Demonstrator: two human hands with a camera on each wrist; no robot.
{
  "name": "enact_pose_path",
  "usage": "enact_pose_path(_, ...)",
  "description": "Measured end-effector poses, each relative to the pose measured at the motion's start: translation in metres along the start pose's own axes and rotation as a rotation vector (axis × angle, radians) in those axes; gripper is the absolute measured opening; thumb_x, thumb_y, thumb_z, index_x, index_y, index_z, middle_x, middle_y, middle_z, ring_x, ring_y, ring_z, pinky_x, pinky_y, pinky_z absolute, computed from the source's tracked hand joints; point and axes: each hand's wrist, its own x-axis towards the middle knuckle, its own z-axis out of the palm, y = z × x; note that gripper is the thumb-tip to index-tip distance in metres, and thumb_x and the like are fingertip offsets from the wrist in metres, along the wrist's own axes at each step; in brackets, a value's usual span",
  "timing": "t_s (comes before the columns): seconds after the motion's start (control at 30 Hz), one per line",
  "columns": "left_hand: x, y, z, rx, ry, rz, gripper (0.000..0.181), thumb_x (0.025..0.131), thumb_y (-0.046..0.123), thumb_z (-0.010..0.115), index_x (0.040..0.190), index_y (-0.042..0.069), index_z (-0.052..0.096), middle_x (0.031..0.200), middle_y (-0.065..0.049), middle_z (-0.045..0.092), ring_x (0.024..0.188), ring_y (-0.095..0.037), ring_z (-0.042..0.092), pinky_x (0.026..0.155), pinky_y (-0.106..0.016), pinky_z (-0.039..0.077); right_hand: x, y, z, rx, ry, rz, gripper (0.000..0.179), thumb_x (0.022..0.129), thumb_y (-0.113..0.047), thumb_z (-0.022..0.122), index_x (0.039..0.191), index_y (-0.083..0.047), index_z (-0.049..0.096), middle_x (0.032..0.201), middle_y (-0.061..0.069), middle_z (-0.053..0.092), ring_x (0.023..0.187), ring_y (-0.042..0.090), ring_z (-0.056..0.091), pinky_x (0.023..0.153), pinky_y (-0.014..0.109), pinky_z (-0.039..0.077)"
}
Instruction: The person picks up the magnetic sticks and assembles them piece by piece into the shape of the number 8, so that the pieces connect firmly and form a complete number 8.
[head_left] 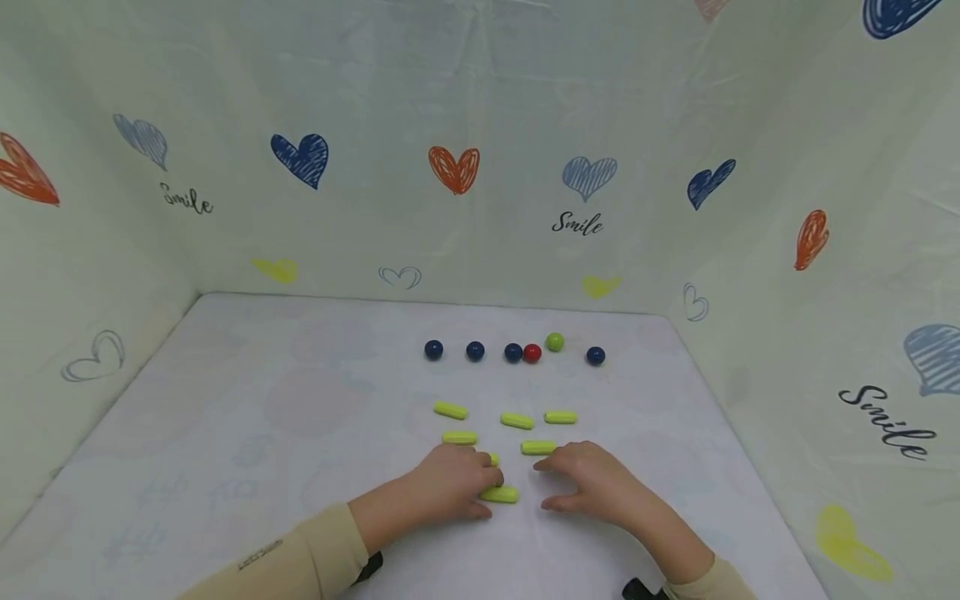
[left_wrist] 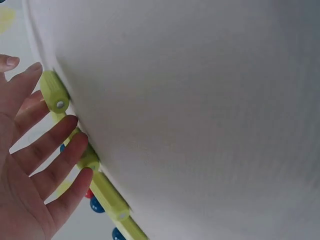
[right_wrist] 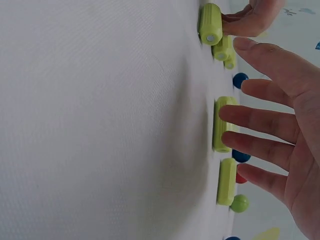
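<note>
1. The leftmost blue ball [head_left: 433, 350] is placed toward the back of the white surface [head_left: 225, 433]; a second blue ball [head_left: 475, 351] is set apart to its right.
2. Nearer the front, a back-left rod [head_left: 450, 410], yellow-green like the others, is laid at a slight slant; a level rod [head_left: 460, 437] is laid just in front, close to the left knuckles.
3. The left hand [head_left: 456, 482] is held low with its grip partly open, thumb and fingers parted; nothing is seen to be clasped.
4. By its fingers a half-hidden rod [head_left: 493, 459] is mostly covered and a front rod [head_left: 504, 495] is overlapped; whether either is touched cannot be told.
5. Farther back, a middle rod [head_left: 517, 421] is laid; behind it, a third blue ball [head_left: 513, 353] and a red ball [head_left: 532, 353] are set side by side, with a green ball [head_left: 554, 342] just behind to the right.
6. The end of a near-right rod [head_left: 537, 447] is overlapped by the right hand [head_left: 587, 481], whose grip is spread open, with nothing clasped.
7. Behind that hand a far-right rod [head_left: 561, 417] is laid, and the rightmost blue ball [head_left: 596, 356] is set beyond.
</note>
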Motion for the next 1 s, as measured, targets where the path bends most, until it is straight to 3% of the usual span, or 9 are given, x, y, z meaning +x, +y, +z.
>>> enact_pose_path(0.3, 0.007, 0.0, 0.003, 0.039, 0.014, 0.012, 0.028, 0.082, 0.044, 0.077, 0.103, 0.028, 0.069, 0.082, 0.012, 0.054, 0.067, -0.004, 0.047, 0.057, -0.023, 0.04, 0.002, -0.003, 0.003, 0.007, -0.017, 0.0, 0.041, 0.08, -0.039, 0.079, 0.113, -0.016, 0.072, 0.106, -0.009, 0.068, 0.102, 0.013, 0.06, 0.093, 0.044, 0.045)
enact_pose_path(0.6, 0.011, 0.001, 0.008, 0.072, 0.061, 0.007, 0.02, 0.083, 0.038, 0.077, 0.096, 0.026, 0.069, 0.08, 0.01, 0.055, 0.066, -0.006, 0.049, 0.056, -0.023, 0.04, 0.002, -0.005, 0.005, 0.004, -0.02, -0.018, 0.041, 0.078, -0.038, 0.081, 0.112, -0.016, 0.072, 0.105, -0.009, 0.068, 0.1, 0.011, 0.06, 0.09, 0.042, 0.046)
enact_pose_path(1.0, 0.01, -0.002, 0.003, 0.006, 0.085, -0.052, 0.016, 0.081, 0.03, 0.079, 0.093, 0.025, 0.069, 0.077, 0.011, 0.058, 0.064, -0.006, 0.051, 0.054, -0.023, 0.042, 0.004, -0.003, 0.006, 0.024, 0.002, -0.014, 0.041, 0.079, -0.038, 0.08, 0.112, -0.016, 0.072, 0.107, -0.008, 0.068, 0.102, 0.013, 0.06, 0.092, 0.043, 0.046)
